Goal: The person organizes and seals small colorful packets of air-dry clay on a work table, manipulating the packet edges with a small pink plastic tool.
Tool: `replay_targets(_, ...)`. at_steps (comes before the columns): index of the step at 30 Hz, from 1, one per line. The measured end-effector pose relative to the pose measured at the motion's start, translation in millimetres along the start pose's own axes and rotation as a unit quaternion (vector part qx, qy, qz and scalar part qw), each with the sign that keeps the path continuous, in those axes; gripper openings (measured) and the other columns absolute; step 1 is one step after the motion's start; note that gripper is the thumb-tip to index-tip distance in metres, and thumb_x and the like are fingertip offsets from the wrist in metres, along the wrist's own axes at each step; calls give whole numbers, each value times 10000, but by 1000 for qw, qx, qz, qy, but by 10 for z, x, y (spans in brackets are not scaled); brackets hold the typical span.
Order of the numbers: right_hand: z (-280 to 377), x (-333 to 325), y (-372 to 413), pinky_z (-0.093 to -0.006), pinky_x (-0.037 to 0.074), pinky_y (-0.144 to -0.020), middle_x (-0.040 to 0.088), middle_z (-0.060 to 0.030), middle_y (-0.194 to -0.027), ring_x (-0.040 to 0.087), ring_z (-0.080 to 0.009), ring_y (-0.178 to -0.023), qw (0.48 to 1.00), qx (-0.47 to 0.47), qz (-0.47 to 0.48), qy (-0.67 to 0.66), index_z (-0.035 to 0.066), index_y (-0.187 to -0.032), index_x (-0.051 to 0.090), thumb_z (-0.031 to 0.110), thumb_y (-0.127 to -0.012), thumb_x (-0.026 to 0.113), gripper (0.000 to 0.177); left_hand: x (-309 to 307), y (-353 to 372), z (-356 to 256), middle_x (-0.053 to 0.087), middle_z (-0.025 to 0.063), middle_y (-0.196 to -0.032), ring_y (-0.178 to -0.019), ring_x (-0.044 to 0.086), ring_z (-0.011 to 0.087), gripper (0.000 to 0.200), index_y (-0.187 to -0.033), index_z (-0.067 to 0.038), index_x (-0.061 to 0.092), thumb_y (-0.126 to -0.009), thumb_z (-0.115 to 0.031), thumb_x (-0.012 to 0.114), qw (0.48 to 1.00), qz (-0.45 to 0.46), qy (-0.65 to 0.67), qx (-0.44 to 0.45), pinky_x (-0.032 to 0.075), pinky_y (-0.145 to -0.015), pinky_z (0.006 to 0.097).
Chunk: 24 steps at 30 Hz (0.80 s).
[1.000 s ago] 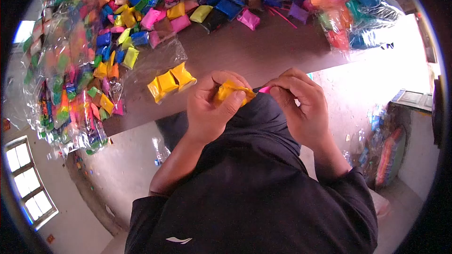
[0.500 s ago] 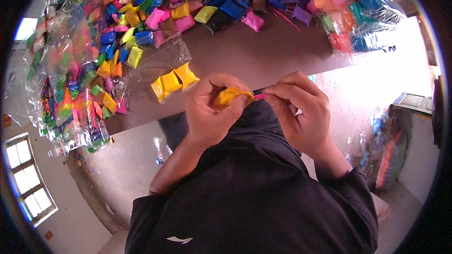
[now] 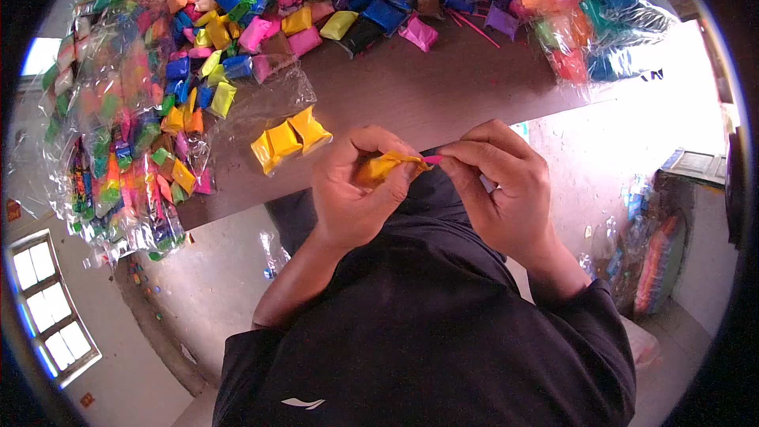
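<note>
My left hand (image 3: 360, 186) is closed around a yellow packet (image 3: 379, 169), with the thumb pressing on its right end. Between thumb and index finger, my right hand (image 3: 506, 186) pinches a thin pink stick (image 3: 432, 160). The stick's left end meets the yellow packet's gathered tip; whether it goes inside cannot be made out. Up and left of my left hand, several yellow packets (image 3: 283, 141) lie side by side at the table's near edge.
Many small coloured packets (image 3: 385, 14) cover the far side of the brown table (image 3: 411, 83). Clear plastic bags of packets lie at left (image 3: 130, 103) and right (image 3: 561, 20). Pink sticks (image 3: 477, 28) rest near the middle of the far pile.
My hands stay together, with the yellow packet and pink stick still held. The packet's visible shape and my right fingers have shifted slightly. The view of the table has moved a little.
</note>
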State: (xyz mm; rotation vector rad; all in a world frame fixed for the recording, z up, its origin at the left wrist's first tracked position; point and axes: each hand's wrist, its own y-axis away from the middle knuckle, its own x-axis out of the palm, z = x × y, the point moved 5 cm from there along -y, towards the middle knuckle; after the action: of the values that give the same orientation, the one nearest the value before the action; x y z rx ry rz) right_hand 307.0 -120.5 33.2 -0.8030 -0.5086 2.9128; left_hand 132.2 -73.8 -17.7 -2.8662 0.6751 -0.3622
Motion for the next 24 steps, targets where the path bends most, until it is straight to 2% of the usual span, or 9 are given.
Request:
replay_targets(2,-2,2,-7,-284,498,-608,642,-105,-859,638,-189,-706,1000,-7,-6,10,-25,-946,722,-34,-859,716,88,-3,2,-1,650,102,-992,-894,631,110,190,-1067,28,585,-906,39,684,1000,-1,-12,-7,522,-817,248)
replay_targets(7,7,-5,-24,-279,490,-611,638,-114,-813,647,-214,-709,1000,-9,10,15,-26,-910,722,-31,-842,724,68,8,-10,-55,648,79,-973,-885,629,103,208,-1060,24,597,-888,27,713,989,28,-146,16,515,-813,235)
replay_targets(9,-109,19,-23,-258,484,-630,648,-83,-803,631,-172,-712,993,81,82,-19,-30,-924,708,14,-885,712,58,-14,4,-37,647,70,-970,-887,631,102,216,-1066,15,601,-885,23,720,987,23,-157,-2,515,-816,235)
replay_targets(10,-157,28,-14,-258,484,-630,648,-83,-803,631,-172,-712,993,82,81,-18,-30,-924,708,14,-885,712,58,-27,5,-20,646,61,-966,-889,633,101,225,-1071,7,605,-883,18,727,985,17,-169,-19,515,-819,234)
replay_targets(12,-393,156,68,-232,466,-637,658,-34,-820,594,-104,-714,952,221,108,-185,-24,-952,688,72,-944,686,97,-20,-14,-28,647,55,-968,-897,633,97,224,-1073,-1,609,-884,17,728,989,25,-137,-45,516,-826,235)
replay_targets(13,-415,171,63,-232,466,-637,658,-34,-820,594,-104,-714,952,220,108,-185,-24,-952,688,72,-944,686,97,-16,-19,-16,649,49,-971,-904,633,93,224,-1075,-9,612,-884,15,729,991,31,-106,-71,516,-832,236)
replay_targets(15,-468,243,84,-263,493,-687,689,-10,-824,579,-59,-775,913,278,117,-275,-5,-908,700,124,-925,700,130,-21,-24,-3,652,48,-976,-915,632,90,225,-1079,-8,611,-887,17,725,991,31,-104,-84,518,-838,238)
replay_targets(21,-488,307,124,-243,484,-697,670,1,-808,578,-60,-764,906,312,69,-279,-5,-895,686,96,-914,707,105,9,-25,61,665,51,-974,-920,635,85,221,-1071,-3,618,-885,11,735,988,29,-117,-97,521,-837,237)
replay_targets(24,-515,269,147,-241,484,-708,669,-2,-809,579,-61,-771,920,291,79,-248,-2,-879,679,84,-908,709,96,-13,-27,75,674,54,-952,-904,639,85,192,-1041,3,635,-884,-4,745,985,22,-130,-110,522,-829,235)
